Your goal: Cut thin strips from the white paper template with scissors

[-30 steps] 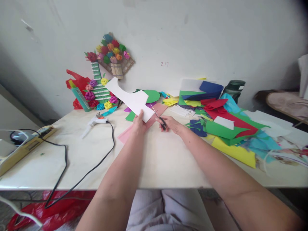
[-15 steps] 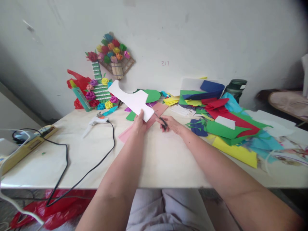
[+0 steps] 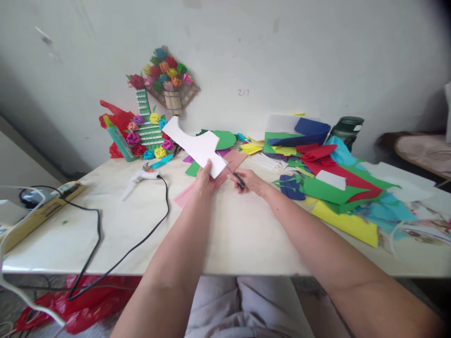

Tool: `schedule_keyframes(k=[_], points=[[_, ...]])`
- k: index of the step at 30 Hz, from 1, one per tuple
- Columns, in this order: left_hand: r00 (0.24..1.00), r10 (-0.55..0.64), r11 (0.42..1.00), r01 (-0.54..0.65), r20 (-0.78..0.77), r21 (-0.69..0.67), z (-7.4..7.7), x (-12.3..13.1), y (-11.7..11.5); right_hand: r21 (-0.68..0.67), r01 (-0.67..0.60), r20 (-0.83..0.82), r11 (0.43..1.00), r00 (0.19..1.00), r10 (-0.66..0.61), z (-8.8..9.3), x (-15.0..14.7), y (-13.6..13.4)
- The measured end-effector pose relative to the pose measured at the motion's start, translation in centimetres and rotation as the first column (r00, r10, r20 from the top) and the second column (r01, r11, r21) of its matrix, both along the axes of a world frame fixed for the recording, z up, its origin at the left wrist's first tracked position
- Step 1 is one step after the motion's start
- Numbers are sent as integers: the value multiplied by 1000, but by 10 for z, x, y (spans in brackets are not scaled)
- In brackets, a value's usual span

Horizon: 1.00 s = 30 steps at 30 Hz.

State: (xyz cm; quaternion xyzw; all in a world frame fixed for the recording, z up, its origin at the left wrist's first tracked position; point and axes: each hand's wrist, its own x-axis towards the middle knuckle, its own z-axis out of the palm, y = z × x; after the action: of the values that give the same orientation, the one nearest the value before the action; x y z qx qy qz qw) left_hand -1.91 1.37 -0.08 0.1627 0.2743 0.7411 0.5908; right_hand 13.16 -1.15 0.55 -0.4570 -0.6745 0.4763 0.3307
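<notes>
My left hand [image 3: 205, 180] grips the lower edge of a white sheet [image 3: 197, 149] with a curved cut-out along its top. Black scissors [image 3: 239, 180] are held in my right hand [image 3: 249, 182], their blades at the right edge of the sheet. Behind and below the sheet lie pink paper [image 3: 234, 162] and a green piece [image 3: 225, 140]. The sheet is raised above the table and tilted.
A white glue gun [image 3: 141, 177] with a black cord lies on the left. Paper flowers [image 3: 160, 152], a green glue bottle [image 3: 121, 143] and a power strip [image 3: 45, 211] are there too. Coloured sheets [image 3: 345, 220] and a dark bottle [image 3: 347, 130] occupy the right.
The scissor blades look more closed at the edge of the white sheet. Both hands keep nearly the same place, and the view has shifted slightly.
</notes>
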Motion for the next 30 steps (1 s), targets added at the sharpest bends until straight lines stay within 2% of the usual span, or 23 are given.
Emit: schedule_keyframes(k=[16, 30], points=[[999, 10, 1000, -8, -42, 29, 0, -4, 1, 9, 37, 117, 999, 992, -38, 4, -2, -2], [999, 14, 1000, -14, -44, 6, -1, -5, 2, 23, 43, 137, 999, 990, -46, 1, -1, 1]])
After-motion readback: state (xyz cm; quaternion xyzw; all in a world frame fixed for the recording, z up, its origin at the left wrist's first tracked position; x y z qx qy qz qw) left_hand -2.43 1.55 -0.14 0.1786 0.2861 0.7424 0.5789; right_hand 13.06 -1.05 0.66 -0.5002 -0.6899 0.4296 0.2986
